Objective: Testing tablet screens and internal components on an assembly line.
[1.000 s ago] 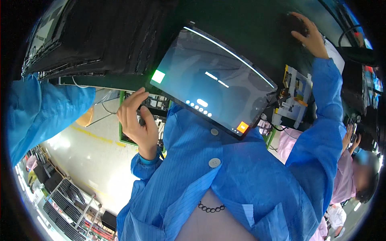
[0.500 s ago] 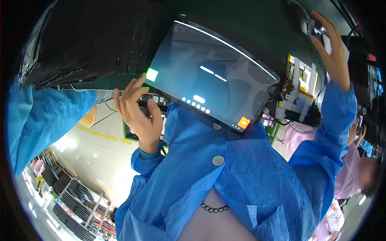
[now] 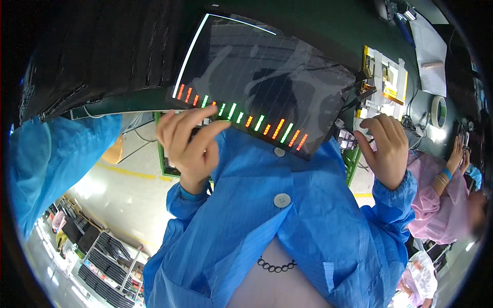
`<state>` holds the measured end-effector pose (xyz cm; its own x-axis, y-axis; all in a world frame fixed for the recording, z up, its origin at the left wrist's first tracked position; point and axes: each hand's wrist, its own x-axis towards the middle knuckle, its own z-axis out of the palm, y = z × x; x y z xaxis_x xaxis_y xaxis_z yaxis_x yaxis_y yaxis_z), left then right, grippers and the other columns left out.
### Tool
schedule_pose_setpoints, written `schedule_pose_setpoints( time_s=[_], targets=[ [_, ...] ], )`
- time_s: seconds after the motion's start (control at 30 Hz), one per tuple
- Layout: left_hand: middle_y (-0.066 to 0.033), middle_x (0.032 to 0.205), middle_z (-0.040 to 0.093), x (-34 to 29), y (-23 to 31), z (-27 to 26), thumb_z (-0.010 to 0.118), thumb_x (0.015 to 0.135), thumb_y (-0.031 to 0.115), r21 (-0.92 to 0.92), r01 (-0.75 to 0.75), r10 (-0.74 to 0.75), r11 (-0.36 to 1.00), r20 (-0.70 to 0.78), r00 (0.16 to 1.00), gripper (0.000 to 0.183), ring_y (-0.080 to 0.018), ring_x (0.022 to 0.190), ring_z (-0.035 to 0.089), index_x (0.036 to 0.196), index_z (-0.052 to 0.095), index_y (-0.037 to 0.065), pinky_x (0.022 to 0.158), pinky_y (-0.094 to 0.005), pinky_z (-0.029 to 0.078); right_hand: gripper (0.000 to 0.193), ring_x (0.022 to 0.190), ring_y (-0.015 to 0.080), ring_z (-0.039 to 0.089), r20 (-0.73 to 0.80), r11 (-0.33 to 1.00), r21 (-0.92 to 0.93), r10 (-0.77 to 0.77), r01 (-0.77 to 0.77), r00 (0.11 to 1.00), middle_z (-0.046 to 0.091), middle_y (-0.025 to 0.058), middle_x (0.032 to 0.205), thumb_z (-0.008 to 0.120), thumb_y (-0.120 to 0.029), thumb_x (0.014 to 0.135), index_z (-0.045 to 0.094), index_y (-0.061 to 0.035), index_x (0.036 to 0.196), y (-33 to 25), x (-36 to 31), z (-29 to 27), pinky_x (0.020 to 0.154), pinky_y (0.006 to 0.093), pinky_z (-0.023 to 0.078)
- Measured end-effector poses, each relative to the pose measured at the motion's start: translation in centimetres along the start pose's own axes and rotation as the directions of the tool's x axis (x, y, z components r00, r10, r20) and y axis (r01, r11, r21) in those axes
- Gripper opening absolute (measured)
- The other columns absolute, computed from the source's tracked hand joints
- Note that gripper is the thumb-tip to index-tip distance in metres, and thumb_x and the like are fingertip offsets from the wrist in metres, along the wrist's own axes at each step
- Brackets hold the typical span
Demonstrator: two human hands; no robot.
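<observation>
A tablet-like display panel [image 3: 257, 66] lies tilted on the dark bench before me. Its dark screen shows a white line along the left and part of the top edge, with red and green marks along the near edge. My left hand [image 3: 190, 146] is over the panel's near left edge, index finger and thumb apart, holding nothing. Whether a fingertip touches the glass I cannot tell. Off the panel's right corner, my right hand [image 3: 385, 149] hovers with loosely bent fingers and thumb apart, nothing in it. Dark connectors [image 3: 363, 84] sit between the panel and a circuit board with yellow tape [image 3: 385, 77].
Black wrapped panels [image 3: 97, 56] are piled at the left. Paper sheets [image 3: 430, 56], a tape roll [image 3: 438, 111] and cables [image 3: 413, 126] lie at the right. A blue-clothed person [image 3: 67, 159] is at the left; a pink-sleeved co-worker [image 3: 436, 205] works at the right.
The screen went from a blue picture with icons to a dark one with red and green marks and a white line. My right hand came down from the far right; my left shifted rightward.
</observation>
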<state>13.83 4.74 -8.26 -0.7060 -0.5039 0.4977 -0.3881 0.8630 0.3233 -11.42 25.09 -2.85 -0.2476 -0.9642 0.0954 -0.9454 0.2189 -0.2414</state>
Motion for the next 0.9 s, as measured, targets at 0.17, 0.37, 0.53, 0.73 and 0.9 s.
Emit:
schedule_pose_setpoints(
  time_s=[0.17,0.37,0.53,0.73,0.9],
  targets=[
    [0.0036,0.083,0.058,0.0,0.9,0.3,0.057,0.064,0.009,-0.071,-0.14,0.143,0.988,0.027,0.989,0.03,-0.0141,0.081,0.051,0.085,0.073,0.023,0.09,-0.0366,0.035,0.022,0.065,0.0243,0.051,0.024,0.998,-0.039,-0.057,0.058,0.998,0.048,0.0074,0.071,0.07,-0.016,0.069,0.052,-0.0054,0.074,0.2,-0.1,1.7,0.057,0.0351,0.041],
    [0.0024,0.083,0.055,0.8,1.4,0.4,0.058,0.062,0.009,-0.111,-0.223,0.236,0.968,0.119,0.964,0.031,-0.0155,0.08,0.05,0.087,0.073,0.021,0.084,-0.0355,0.037,0.022,0.066,0.0229,0.052,0.04,0.999,-0.039,-0.016,0.017,0.999,0.049,0.0063,0.07,0.068,-0.02,0.07,0.051,-0.0072,0.073,0.1,-0.8,2.9,0.059,0.0347,0.043],
    [-0.0035,0.091,0.06,4.3,2.5,-0.8,0.058,0.063,0.005,-0.364,-0.161,0.232,0.918,0.162,0.959,0.034,-0.0198,0.086,0.054,0.094,0.071,0.012,0.078,-0.0375,0.04,0.021,0.068,0.0216,0.053,-0.006,0.998,-0.051,-0.03,0.029,1.0,0.049,0.0062,0.075,0.067,-0.02,0.07,0.051,-0.0075,0.074,0.0,-1.0,3.4,0.06,0.0342,0.044],
    [-0.0249,0.135,0.035,10.8,9.5,5.6,0.077,0.057,0.036,-0.276,-0.216,0.321,0.937,0.429,0.845,0.099,-0.035,0.129,0.032,0.133,0.029,-0.006,0.111,-0.0442,0.016,0.021,0.077,0.0198,0.056,-0.091,0.972,-0.077,-0.229,0.222,0.969,0.055,0.0092,0.092,0.062,-0.012,0.064,0.059,-0.0007,0.081,0.1,-1.1,3.5,0.067,0.0288,0.049],
    [-0.0267,0.139,0.029,11.3,9.1,8.0,0.079,0.051,0.031,-0.335,-0.209,0.367,0.919,0.529,0.765,0.104,-0.0357,0.131,0.028,0.134,0.028,-0.004,0.112,-0.0435,0.016,0.019,0.083,0.0197,0.058,-0.196,0.966,-0.099,-0.256,0.241,0.947,0.056,0.0112,0.096,0.059,-0.011,0.065,0.058,-0.0002,0.081,0.5,-1.3,4.5,0.069,0.0286,0.051]
  ],
)
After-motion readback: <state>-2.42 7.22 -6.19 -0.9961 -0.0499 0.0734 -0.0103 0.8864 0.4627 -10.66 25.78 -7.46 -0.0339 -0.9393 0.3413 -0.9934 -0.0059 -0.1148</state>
